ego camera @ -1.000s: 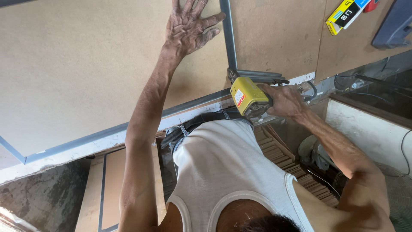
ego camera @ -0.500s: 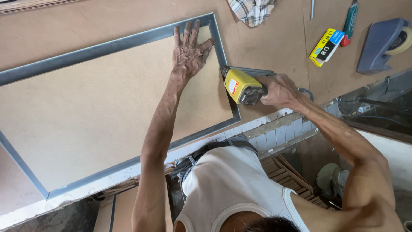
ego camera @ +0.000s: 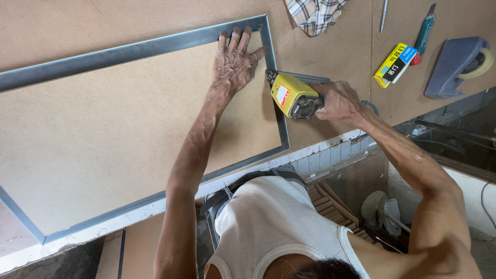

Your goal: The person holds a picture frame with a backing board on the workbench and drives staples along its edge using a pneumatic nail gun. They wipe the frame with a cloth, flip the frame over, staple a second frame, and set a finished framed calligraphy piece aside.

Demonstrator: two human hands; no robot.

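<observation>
I see the left hand (ego camera: pixel 235 59) pressed flat, fingers spread, on the brown fibreboard panel (ego camera: pixel 119 134) just inside the far corner of the grey metal frame (ego camera: pixel 281 124). My right hand (ego camera: pixel 338 101) is clamped around the grip of the yellow pneumatic nail gun (ego camera: pixel 293 95), whose nose rests against the frame's right rail. On the tan worktop (ego camera: pixel 341 51) beyond lie a checked cloth (ego camera: pixel 312 14), a yellow-and-blue small box (ego camera: pixel 395 64) and a blue-grey tape dispenser (ego camera: pixel 454 67).

We see a yellow nail gun (ego camera: pixel 293 96) with a red and white label, a grey metal frame (ego camera: pixel 129 47) on a tan board (ego camera: pixel 103 134), a checked cloth (ego camera: pixel 314 14), a yellow and blue box (ego camera: pixel 395 64), a grey-blue tape dispenser (ego camera: pixel 454 67), and a green-handled knife (ego camera: pixel 423 33).
</observation>
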